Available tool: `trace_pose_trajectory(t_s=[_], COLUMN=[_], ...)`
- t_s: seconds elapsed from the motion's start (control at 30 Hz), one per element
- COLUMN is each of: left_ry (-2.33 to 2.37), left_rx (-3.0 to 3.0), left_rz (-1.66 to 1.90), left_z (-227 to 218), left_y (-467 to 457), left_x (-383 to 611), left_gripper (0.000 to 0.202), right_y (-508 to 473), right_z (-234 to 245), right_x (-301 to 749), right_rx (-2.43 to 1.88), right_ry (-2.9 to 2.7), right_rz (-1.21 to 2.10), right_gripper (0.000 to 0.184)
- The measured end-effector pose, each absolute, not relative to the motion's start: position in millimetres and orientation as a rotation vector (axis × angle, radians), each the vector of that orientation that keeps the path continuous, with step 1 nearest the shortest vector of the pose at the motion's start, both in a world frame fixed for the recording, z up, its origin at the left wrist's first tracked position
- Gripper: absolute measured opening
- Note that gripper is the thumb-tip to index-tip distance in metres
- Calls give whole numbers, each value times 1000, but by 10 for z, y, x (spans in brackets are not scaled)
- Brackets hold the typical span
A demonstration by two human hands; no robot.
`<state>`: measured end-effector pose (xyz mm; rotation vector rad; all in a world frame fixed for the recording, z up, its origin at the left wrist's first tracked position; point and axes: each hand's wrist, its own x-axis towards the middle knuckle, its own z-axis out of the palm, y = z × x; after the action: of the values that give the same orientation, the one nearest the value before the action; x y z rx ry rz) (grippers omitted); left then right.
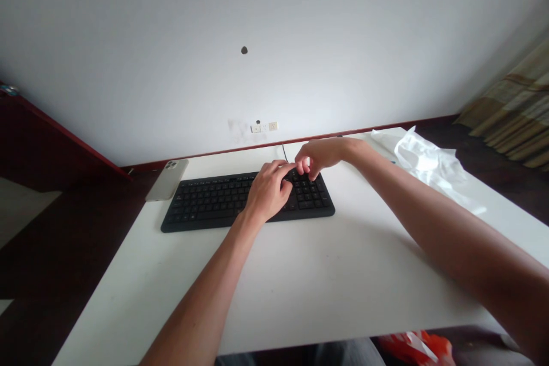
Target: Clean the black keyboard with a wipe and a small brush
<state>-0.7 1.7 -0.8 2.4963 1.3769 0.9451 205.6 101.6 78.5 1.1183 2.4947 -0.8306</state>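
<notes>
A black keyboard (210, 200) lies on the white table, tilted slightly in view. My left hand (268, 190) rests over its right-middle part, index finger stretched toward the right and thumb apart from it. Over the upper number-pad keys hangs my right hand (319, 155), wrist bent, with thumb and fingers curled down close to the left fingertip. Whatever lies between those right fingers, if anything, is too small to make out. The keys under both hands are hidden.
A phone (168, 179) lies left of the keyboard at the edge of the white table (300, 286). Crumpled white plastic (424, 160) lies at the right. A thin cable (285, 152) runs behind the keyboard toward the wall with sockets (265, 127). A red bag (416, 347) shows below the front edge.
</notes>
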Motion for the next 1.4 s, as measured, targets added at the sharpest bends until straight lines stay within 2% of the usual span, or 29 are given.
trace_pose_trajectory(t_s=[0.7, 0.97, 1.4], left_ry=[1375, 1363, 1360], left_rx=[2500, 2518, 2545], left_rz=[926, 935, 938], left_z=[-46, -70, -104], left_y=[30, 40, 56], left_x=[-16, -18, -29], left_gripper=[51, 51, 52], right_y=[1089, 1087, 1114], right_z=[724, 739, 742], right_x=[2120, 2118, 2155], right_rx=[1067, 1036, 1081], right_ry=[2503, 2476, 2446], right_rz=[-947, -1020, -953], right_gripper=[28, 35, 33])
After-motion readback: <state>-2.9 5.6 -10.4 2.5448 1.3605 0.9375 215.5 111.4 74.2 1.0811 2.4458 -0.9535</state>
